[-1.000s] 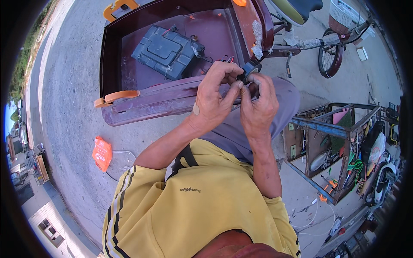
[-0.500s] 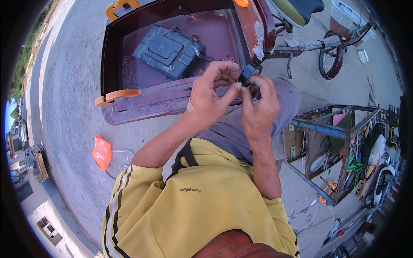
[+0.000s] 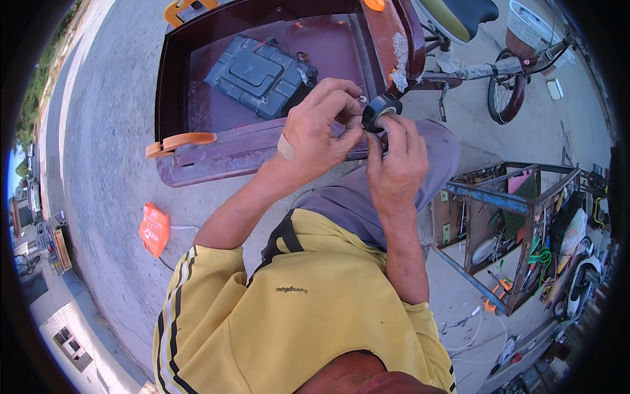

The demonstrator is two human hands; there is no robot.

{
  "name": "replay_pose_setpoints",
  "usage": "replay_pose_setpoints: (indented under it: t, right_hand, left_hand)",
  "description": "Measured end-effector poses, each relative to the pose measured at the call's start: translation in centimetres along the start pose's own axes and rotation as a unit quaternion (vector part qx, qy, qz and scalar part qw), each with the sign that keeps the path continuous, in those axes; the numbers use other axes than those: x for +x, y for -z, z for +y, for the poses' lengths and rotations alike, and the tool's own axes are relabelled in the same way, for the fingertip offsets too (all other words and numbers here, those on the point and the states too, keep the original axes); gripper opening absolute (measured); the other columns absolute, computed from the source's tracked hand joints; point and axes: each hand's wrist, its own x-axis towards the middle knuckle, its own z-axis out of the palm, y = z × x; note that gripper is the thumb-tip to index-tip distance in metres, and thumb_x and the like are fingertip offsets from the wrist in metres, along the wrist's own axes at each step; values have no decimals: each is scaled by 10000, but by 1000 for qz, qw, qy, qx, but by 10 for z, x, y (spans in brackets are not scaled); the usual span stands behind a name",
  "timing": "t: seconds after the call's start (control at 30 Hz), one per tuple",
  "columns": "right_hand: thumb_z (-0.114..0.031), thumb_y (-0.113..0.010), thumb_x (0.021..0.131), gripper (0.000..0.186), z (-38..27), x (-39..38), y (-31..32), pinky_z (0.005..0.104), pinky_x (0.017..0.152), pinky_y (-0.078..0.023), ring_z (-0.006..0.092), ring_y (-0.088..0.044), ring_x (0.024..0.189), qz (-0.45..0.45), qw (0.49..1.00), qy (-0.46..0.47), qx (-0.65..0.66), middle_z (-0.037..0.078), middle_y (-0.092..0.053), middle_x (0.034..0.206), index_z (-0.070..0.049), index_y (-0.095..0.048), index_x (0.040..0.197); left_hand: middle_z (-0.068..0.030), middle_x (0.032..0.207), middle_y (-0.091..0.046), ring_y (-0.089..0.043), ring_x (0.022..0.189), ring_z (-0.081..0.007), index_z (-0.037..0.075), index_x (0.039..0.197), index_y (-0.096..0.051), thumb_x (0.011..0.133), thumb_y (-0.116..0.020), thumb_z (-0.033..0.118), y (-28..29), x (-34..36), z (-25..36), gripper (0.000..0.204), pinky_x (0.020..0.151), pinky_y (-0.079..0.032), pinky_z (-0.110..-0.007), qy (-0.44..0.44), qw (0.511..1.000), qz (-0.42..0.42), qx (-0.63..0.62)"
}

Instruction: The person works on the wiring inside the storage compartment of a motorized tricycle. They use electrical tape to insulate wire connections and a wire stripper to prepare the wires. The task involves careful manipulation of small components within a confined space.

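I have the right hand [image 3: 398, 156] closed on the tape [image 3: 371, 114], a black roll, fingertips at its ring, above the cart's [image 3: 216, 159] near edge, toward the right corner. The left hand [image 3: 320, 128] sits just beside it, half curled, thumb and fingers bent; I can't tell whether it pinches anything. Inside the cart I see the battery [image 3: 257, 75], and off the near left corner an orange bag [image 3: 154, 230].
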Motion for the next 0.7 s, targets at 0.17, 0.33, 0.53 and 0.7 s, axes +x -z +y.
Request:
replay_pose_setpoints:
  t: [0.17,0.33,0.53,0.7]
  right_hand:
    - [-27,-798,713,390,-4,2,-1,390,696,-466,270,-668,883,6,998,41,-45,76,-677,1037,-63,-645,1070]
    - [-9,-782,713,389,-3,1,-3,394,707,-471,277,-663,879,-6,1000,16,-16,79,-674,1037,-54,-642,1073]
    - [-3,-773,723,389,-6,1,-1,406,726,-479,302,-658,883,-28,998,-28,40,88,-666,1036,-45,-627,1082]
    - [-5,-773,738,380,-6,-1,-4,413,731,-476,317,-655,887,-28,996,-48,64,95,-662,1033,-47,-619,1083]
  left_hand:
    - [-140,1138,-625,-684,794,-207,-12,842,-571,718,-689,-110,-4,-1,7,196,646,-563,-312,-13,994,26,104]
    - [-143,1116,-615,-670,766,-214,-11,839,-544,701,-687,-118,-10,-3,5,225,631,-563,-316,4,996,40,83]
    - [-147,1110,-613,-660,806,-189,-13,845,-510,711,-677,-140,-10,-2,2,249,680,-579,-311,1,999,39,28]
    - [-144,1140,-615,-668,853,-178,-18,880,-554,729,-678,-135,-6,-3,1,228,706,-585,-297,6,1000,26,-4]
